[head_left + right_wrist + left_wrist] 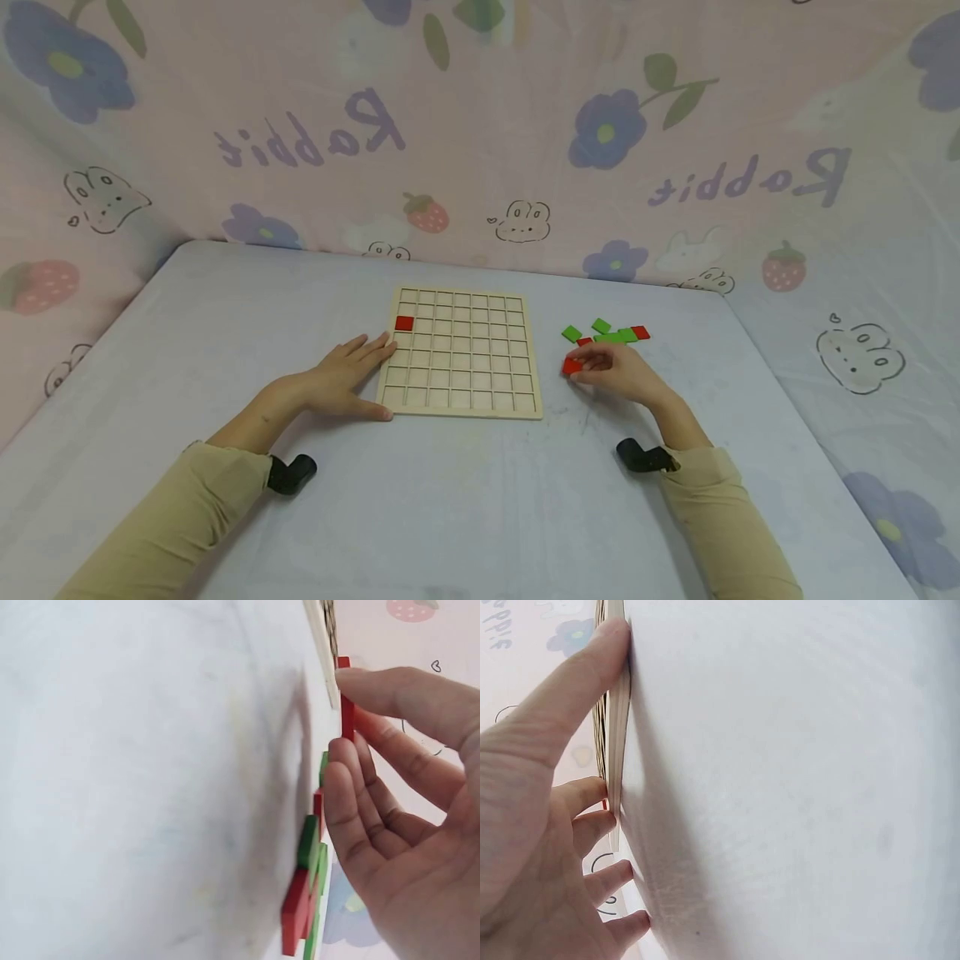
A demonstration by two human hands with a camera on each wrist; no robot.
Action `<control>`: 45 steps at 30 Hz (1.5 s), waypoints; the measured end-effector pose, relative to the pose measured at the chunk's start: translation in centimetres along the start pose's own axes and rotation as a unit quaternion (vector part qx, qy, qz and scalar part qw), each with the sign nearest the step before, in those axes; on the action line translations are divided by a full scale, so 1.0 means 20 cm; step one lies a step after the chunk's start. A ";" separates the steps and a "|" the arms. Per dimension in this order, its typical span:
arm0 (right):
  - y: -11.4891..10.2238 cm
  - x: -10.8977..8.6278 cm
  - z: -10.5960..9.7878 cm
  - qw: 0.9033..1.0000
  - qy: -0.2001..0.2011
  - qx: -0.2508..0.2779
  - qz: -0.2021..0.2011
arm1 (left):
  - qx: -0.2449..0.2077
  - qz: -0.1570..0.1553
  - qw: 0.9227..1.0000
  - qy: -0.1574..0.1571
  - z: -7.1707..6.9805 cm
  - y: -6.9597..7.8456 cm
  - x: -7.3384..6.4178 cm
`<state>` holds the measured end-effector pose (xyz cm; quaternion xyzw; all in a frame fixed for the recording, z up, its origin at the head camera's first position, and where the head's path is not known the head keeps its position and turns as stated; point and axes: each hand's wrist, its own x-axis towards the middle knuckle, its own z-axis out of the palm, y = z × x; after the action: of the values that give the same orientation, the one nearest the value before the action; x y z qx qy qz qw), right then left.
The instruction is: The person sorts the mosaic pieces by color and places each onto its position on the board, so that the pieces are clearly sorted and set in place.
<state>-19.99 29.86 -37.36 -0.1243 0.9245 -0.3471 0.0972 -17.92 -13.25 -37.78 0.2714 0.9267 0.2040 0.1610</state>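
A square wooden grid board lies in the middle of the table, with one red tile in a cell by its left edge. My left hand rests along the board's left side, fingers spread; in the left wrist view the thumb touches the board's edge. To the right of the board, my right hand pinches a second red tile between thumb and fingers, held just above the table. Beyond that hand lies a loose group of green tiles and red tiles.
A white cloth covers the table, and a patterned curtain stands behind it and at both sides. Black wrist devices sit at both cuffs.
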 end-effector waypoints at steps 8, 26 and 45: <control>-0.01 0.02 -0.02 1.000 0.001 0.020 -0.016 | -0.006 0.004 1.000 0.001 0.00 -0.01 0.00; -0.09 0.06 -0.01 0.999 -0.007 0.031 -0.017 | -0.009 0.006 1.000 0.000 -0.01 0.01 -0.01; -0.17 0.13 0.05 0.998 -0.009 0.040 -0.045 | -0.005 -0.001 1.000 -0.001 -0.01 0.01 0.00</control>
<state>-21.60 25.94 -36.08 -0.1651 0.9022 -0.3871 0.0944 -17.82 -13.22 -37.57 0.2701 0.9256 0.2085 0.1637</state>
